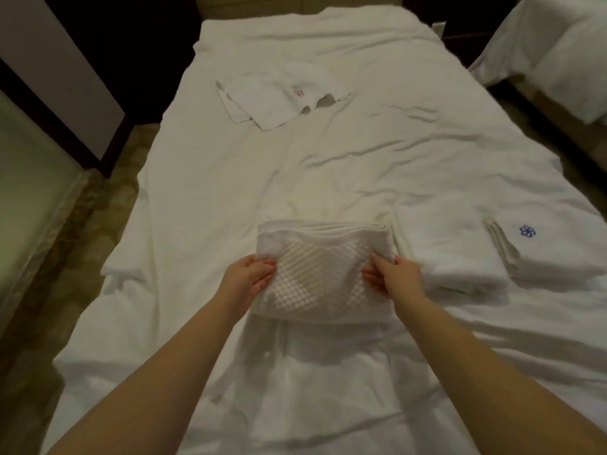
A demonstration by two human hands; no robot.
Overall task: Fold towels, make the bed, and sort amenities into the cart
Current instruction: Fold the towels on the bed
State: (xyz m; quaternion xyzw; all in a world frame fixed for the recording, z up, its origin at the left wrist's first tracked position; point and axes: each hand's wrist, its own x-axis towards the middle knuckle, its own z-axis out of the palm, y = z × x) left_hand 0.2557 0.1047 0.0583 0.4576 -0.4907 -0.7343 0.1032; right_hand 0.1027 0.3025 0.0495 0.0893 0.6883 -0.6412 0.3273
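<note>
A rumpled white bed (361,159) held a folded waffle towel (315,277) near its foot, two folded towels (453,254) by the right edge, and a loose towel (272,96) toward the head.

left hand (251,279) gripping, right hand (392,274) gripping

I'm looking into a hotel guest room. A single bed (328,165) in plain white linen runs from 6 to 12 o'clock, and a second bed (558,54), dressed the same, stands at 2 o'clock. Folded white linen lies on the near one: a towel with a blue emblem (551,254) at 3 o'clock, a towel with a red emblem (272,96) at 12 o'clock, and a waffle-weave mat (315,274) at 6 o'clock. Patterned carpet (108,205) shows at 9 o'clock.
</note>
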